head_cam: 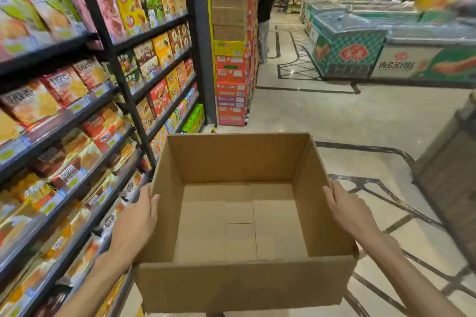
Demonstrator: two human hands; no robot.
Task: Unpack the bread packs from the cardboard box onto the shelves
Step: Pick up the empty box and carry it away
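An open brown cardboard box [239, 159] fills the lower middle of the view, and its inside shows only bare flaps, with nothing in it. My left hand [136, 221] presses flat against the outside of its left wall, fingers straight. On the outside of the right wall, my right hand [347, 211] lies the same way, its fingers reaching up to the rim. The box is held up between both hands beside the black shelves [77, 116] on the left. Bread packs [69, 159] in orange and red wrappers fill those shelves.
A tall stack of cartons [230, 80] stands at the end of the shelving. Chest freezers [345, 44] line the aisle to the right. A person [265, 8] stands far back. A wooden stand [450, 175] sits at the right edge. Tiled floor stretches ahead.
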